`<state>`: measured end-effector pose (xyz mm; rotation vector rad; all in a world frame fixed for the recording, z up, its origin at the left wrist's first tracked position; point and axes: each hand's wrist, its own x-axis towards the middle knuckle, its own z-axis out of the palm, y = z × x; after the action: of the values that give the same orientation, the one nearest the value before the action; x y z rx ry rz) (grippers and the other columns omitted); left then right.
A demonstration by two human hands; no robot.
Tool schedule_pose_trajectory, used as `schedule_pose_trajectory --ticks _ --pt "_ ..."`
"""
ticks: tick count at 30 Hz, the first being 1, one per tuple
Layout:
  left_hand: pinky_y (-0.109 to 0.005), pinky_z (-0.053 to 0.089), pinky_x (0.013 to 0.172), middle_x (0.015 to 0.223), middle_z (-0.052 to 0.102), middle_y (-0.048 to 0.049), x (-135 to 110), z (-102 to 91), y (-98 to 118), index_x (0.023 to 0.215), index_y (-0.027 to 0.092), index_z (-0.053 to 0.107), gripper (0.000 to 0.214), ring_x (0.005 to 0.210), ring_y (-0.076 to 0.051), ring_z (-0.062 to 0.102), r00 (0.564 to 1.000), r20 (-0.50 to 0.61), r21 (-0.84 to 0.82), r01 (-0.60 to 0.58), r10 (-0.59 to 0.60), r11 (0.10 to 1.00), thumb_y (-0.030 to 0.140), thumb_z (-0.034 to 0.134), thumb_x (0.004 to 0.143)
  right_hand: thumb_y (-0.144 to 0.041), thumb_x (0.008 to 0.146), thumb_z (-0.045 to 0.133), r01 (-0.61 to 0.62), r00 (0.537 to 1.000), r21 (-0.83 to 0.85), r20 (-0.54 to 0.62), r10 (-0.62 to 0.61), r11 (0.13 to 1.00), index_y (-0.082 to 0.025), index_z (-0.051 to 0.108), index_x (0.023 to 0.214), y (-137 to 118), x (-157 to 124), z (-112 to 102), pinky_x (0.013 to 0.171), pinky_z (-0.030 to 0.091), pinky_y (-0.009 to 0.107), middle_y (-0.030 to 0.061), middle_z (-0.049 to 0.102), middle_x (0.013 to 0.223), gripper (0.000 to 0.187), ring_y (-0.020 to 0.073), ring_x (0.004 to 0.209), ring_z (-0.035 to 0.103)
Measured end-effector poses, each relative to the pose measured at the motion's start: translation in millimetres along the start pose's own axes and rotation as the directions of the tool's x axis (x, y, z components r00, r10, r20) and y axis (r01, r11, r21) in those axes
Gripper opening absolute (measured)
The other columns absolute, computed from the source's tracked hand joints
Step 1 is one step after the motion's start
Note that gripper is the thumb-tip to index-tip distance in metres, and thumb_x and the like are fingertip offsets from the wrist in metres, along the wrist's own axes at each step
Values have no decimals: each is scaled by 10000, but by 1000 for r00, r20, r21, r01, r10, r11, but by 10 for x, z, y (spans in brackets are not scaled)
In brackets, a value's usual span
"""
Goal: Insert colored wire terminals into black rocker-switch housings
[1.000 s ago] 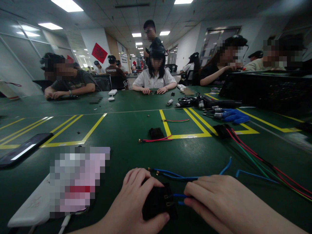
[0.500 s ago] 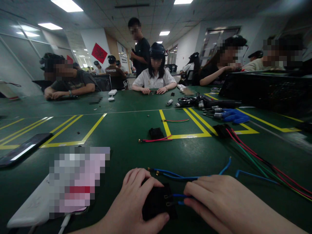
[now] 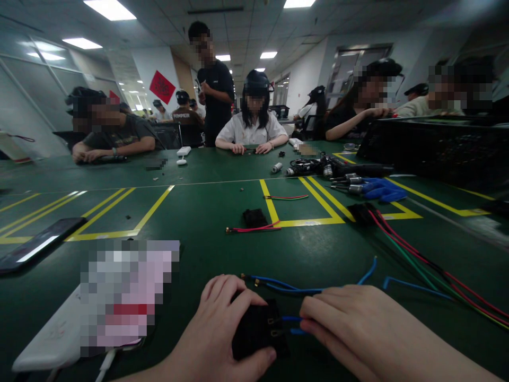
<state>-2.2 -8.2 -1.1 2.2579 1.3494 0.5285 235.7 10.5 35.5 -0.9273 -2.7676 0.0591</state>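
Observation:
My left hand (image 3: 228,329) is closed around the sides of a black rectangular plastic block (image 3: 254,331) at the bottom centre, thumb near me and fingers on the far side. On the block's right side show two metal-edged slots with blue wires (image 3: 292,319) running out to the right. My right hand (image 3: 350,323) pinches these blue wires between thumb and fingers, just beside the block. Whether the wire ends sit fully inside the slots I cannot make out. Behind my hands lie more blue wires (image 3: 286,287) with brass-coloured terminals at their left ends.
A black block (image 3: 254,218) with red wires (image 3: 254,229) lies farther off. Another black block (image 3: 361,213) trails red and green wires at right. Blue-handled tools (image 3: 382,189) lie beyond it. A phone (image 3: 40,241) and white power bank (image 3: 51,339) are at left. Several people sit around.
My hands and the block hold almost the same position. In the background, a standing person has shifted to the left.

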Motion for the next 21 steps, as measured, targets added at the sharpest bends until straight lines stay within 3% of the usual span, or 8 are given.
schedule_pose_trajectory --ticks 21 --pt "-558 406 973 1072 570 -68 7 -3 2 1087 220 627 448 1115 -342 500 1000 -9 1 -4 4 1000 146 728 656 -79 839 651 16 1000 -19 -15 -16 1000 -232 575 827 6 6 -25 515 426 301 -44 678 736 171 168 584 633"
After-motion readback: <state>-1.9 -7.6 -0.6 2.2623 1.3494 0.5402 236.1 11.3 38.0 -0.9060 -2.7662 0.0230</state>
